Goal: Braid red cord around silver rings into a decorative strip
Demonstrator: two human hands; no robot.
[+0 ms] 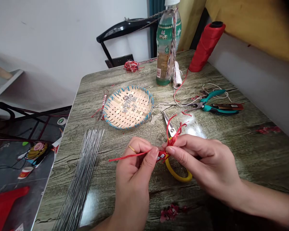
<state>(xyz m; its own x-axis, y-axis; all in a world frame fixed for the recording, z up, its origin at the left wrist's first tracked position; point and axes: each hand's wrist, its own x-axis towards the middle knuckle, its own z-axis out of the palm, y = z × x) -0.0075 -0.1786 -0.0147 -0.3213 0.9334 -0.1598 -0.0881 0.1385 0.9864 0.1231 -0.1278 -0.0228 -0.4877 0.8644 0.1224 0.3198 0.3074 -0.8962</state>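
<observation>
My left hand (135, 166) and my right hand (202, 160) meet above the table's near middle, both pinching a small knotted piece of red cord (164, 153) with a silvery bit in it. One cord end trails left from my left fingers, and several ends stick up by my right fingers. A gold ring sits on a left finger. Yellow-handled scissors (177, 173) lie on the table just under my hands.
A woven basket (144, 115) holds several small metal pieces. A bundle of thin wires (83, 173) lies at the left. Teal pliers (213, 104), a green bottle (167, 45), a red thread spool (205, 46) and a white spool stand farther back on the wooden table (243, 150).
</observation>
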